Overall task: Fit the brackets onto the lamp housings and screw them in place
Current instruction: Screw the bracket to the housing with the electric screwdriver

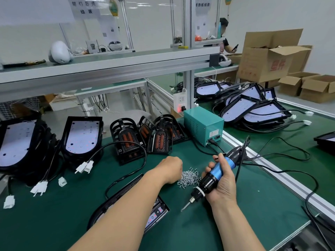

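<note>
A green worktop (pixel 54 223) carries everything, largest first. A cardboard box (pixel 266 60) stands at the far right, printed with red characters that read 组件. Above the shelf hang two paper signs; the left sign (pixel 85 8) ends in 组装, and its upper line is too blurred to read. Stacked lamp housings (pixel 82 136) with white LED boards stand at the left, and more lie in a heap at the right (pixel 253 107). Black brackets (pixel 126 140) with orange parts inside sit in a cluster behind the hands. A teal power supply box (pixel 203 125) sits beside them; its small label is unreadable. One lamp housing (pixel 155 212) lies flat near the front edge, mostly hidden under the left forearm.

The right hand (pixel 221 185) wraps its fingers tight round a blue and black electric screwdriver (pixel 215 174), bit pointing down-left, clear of the mat. The left hand (pixel 171 171) is curled, knuckles up, at the edge of a pile of small silver screws (pixel 189 178); whether its fingers pinch a screw cannot be told
</note>
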`<state>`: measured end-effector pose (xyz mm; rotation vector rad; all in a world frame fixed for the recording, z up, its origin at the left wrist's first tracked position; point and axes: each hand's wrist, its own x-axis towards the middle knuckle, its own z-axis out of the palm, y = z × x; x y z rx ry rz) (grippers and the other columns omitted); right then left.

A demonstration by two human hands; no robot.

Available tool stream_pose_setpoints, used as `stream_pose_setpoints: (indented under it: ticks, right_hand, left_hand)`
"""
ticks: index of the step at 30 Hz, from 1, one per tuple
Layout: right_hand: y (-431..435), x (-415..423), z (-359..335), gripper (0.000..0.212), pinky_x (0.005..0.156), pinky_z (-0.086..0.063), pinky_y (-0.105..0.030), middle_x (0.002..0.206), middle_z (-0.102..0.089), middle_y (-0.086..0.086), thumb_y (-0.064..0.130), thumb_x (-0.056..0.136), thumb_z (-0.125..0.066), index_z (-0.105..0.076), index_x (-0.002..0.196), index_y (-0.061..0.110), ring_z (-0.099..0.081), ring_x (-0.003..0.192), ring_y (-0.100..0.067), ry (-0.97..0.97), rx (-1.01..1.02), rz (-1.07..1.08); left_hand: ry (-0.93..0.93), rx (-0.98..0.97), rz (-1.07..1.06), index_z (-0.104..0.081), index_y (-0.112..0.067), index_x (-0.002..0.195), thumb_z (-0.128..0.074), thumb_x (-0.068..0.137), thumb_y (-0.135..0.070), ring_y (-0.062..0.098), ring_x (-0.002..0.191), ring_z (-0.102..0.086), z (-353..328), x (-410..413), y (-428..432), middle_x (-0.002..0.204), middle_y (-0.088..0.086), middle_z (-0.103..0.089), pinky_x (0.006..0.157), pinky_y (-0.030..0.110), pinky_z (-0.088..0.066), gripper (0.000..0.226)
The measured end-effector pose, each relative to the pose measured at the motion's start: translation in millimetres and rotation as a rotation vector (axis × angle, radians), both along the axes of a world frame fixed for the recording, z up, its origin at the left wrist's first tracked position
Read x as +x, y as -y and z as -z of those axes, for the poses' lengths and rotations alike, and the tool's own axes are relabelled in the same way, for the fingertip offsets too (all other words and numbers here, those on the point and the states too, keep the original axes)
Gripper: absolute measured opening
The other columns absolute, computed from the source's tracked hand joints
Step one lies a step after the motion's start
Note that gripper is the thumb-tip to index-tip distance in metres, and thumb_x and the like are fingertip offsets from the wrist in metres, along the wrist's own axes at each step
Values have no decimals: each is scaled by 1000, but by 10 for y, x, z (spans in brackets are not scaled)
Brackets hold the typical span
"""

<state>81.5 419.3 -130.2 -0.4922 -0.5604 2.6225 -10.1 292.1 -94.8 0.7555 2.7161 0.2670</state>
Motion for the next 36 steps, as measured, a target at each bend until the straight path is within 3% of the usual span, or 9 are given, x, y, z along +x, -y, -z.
stream_pose_setpoints:
  ticks: [3,6,11,15,18,24,28,33,36]
  right_hand:
    - [-3,2,3,26,48,-47,-17,63,-58,2,34,74,-81,-63,86,20,-54,49,-9,2,-9,1]
    - [-15,8,9,24,47,-47,-17,63,-57,2,33,75,-80,-63,86,20,-54,48,-9,-6,-21,-1]
    - [-11,7,-4,22,47,-46,-17,62,-57,3,32,76,-79,-62,85,20,-53,49,-8,-10,-29,3]
    - [-7,13,-24,21,47,-46,-16,63,-56,3,31,78,-78,-62,84,20,-53,49,-7,-3,-43,6]
    - [-4,31,-57,20,47,-45,-16,64,-56,3,31,80,-77,-61,85,20,-53,50,-7,-2,-36,-1]
    - [5,122,-392,18,59,-42,-21,67,-55,6,35,83,-74,-61,83,22,-52,54,-7,-90,21,49]
    - [110,175,-796,17,63,-39,-22,67,-57,7,35,89,-72,-63,81,22,-53,57,-7,-178,38,82]
    - [330,208,-1116,20,57,-45,-19,66,-59,4,31,86,-75,-59,94,20,-54,55,-8,-181,125,139]
    - [435,206,-1157,29,57,-48,-20,67,-57,1,27,90,-73,-53,108,15,-52,59,-11,-171,178,188]
  left_hand:
    - [20,-31,-6,-65,-7,91,-59,85,-7,25,79,-51,-7,64,-47,97,13,-67,75,40,-52,8]
    - [83,71,-74,-65,-13,86,-62,83,-9,23,78,-52,-22,93,-14,91,7,-64,73,35,-50,5]
    - [369,551,-361,-62,-12,73,-60,87,0,16,65,-52,-59,114,188,73,4,-58,64,25,-46,18]
    - [789,922,-523,-66,2,89,-51,97,10,13,64,-55,-188,148,267,71,11,-59,56,19,-51,19]
    - [929,1137,-530,-66,7,94,-47,99,11,14,67,-56,-312,228,313,73,13,-59,56,18,-52,20]
    - [934,1484,-586,-69,5,93,-57,93,9,12,64,-66,-460,664,631,73,11,-68,51,14,-50,13]
    - [824,1553,-641,-69,6,92,-58,89,14,18,71,-73,-399,1056,817,78,16,-71,57,18,-56,14]
    - [891,1646,-702,-75,3,72,-56,84,19,25,73,-75,-295,1374,898,79,20,-71,58,21,-58,28]
    - [913,1701,-729,-75,5,72,-62,72,15,27,74,-75,-299,1455,924,82,23,-70,58,22,-59,16]
